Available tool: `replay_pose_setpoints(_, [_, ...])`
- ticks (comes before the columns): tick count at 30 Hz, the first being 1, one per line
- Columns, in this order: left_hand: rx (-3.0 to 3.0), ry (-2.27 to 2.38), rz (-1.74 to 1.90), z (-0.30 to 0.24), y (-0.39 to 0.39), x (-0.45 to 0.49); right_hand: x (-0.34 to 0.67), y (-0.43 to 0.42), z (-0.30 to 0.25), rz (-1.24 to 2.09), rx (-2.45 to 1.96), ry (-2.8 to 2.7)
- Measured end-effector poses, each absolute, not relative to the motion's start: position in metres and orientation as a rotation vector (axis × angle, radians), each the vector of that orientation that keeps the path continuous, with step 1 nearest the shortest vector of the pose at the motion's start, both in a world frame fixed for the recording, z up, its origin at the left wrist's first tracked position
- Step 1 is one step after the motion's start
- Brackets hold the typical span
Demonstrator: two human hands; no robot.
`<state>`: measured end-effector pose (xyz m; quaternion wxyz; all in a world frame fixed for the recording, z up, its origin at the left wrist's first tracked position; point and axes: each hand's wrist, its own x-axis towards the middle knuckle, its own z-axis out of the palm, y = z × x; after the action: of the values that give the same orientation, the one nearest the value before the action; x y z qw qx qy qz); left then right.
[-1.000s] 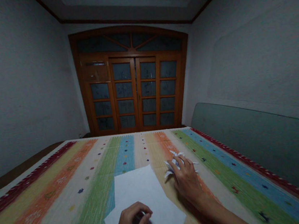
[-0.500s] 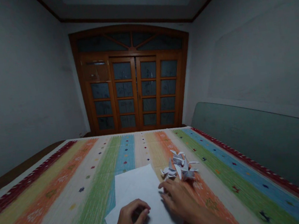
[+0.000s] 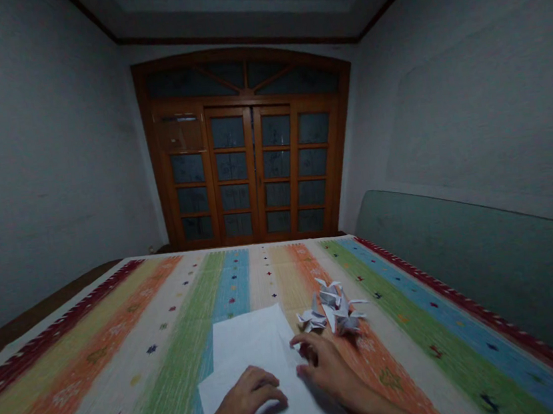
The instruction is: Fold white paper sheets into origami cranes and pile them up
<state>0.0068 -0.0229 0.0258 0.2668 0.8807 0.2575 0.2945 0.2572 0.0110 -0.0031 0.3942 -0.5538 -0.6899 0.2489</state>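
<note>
A stack of white paper sheets (image 3: 246, 352) lies on a striped, many-coloured cloth (image 3: 124, 360). My left hand (image 3: 243, 409) rests flat on the near part of the paper, fingers stretched out. My right hand (image 3: 324, 372) touches the right edge of the top sheet with bent fingertips; I cannot make out whether they pinch it. Just beyond my right hand sits a small pile of folded white paper figures (image 3: 333, 309), apart from both hands.
The cloth covers a wide flat surface that reaches toward a wooden double door with glass panes (image 3: 252, 170). A green padded panel (image 3: 464, 258) runs along the right side. Grey walls stand left and right.
My right hand left the folded paper figures and came back to the right edge of the sheets. My left hand uncurled and now lies flat on the paper.
</note>
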Motion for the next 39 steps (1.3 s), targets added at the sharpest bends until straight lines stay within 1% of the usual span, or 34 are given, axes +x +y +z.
replay_pose_setpoints(5, [2.701,0.764,0.485,0.033,-0.022,-0.005,0.254,0.014,-0.002,0.719,-1.420,-1.706])
replay_pose_setpoints(9, [2.754,0.803,0.335,0.032,-0.015,-0.011,0.255,0.014,0.000,0.694,-1.408,-1.684])
replay_pose_setpoints(14, [2.712,0.905,0.283,0.028,-0.003,-0.020,0.262,0.017,0.003,0.649,-1.395,-1.616])
replay_pose_setpoints(21, [2.720,0.927,0.347,0.019,0.003,-0.031,0.264,0.018,-0.001,0.623,-1.407,-1.592])
replay_pose_setpoints(25, [2.734,0.871,0.299,0.009,0.001,-0.029,0.265,0.014,-0.001,0.585,-1.407,-1.707])
replay_pose_setpoints(29, [2.725,0.829,0.284,0.002,0.004,-0.029,0.270,0.011,0.000,0.415,-1.408,-1.880])
replay_pose_setpoints(31, [2.728,0.836,0.263,-0.002,0.008,-0.031,0.273,0.012,0.000,0.383,-1.396,-1.920])
replay_pose_setpoints(35, [2.743,0.870,0.228,-0.021,0.021,-0.032,0.277,0.013,-0.003,0.431,-1.305,-1.946])
replay_pose_setpoints(39, [2.767,0.869,0.261,-0.034,0.032,-0.032,0.280,0.017,-0.006,0.550,-1.177,-1.970])
